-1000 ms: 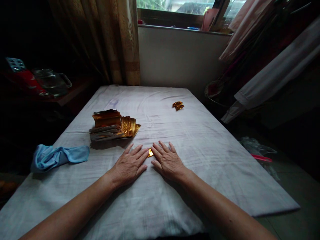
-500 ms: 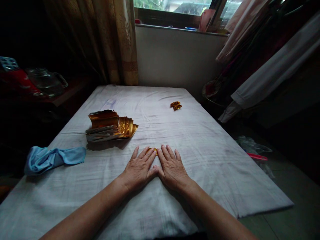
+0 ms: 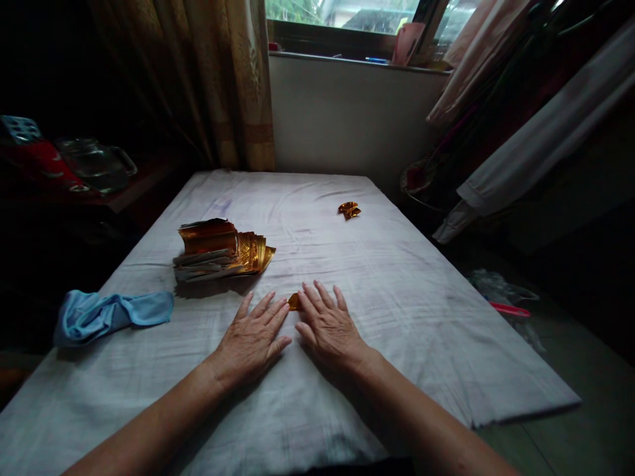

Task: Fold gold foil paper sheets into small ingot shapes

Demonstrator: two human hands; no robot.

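Head view: left hand (image 3: pixel 251 340) and right hand (image 3: pixel 330 327) flat, fingers loosely spread, flanking gold foil slip (image 3: pixel 294 302) (likely light, crease-prone); best pinched at an edge.

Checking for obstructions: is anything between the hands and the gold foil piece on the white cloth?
Nothing visible. The gold foil piece lies between the fingertips of the left hand and right hand, both flat on the white cloth. The stack of foil sheets and the blue rag sit off to the left.
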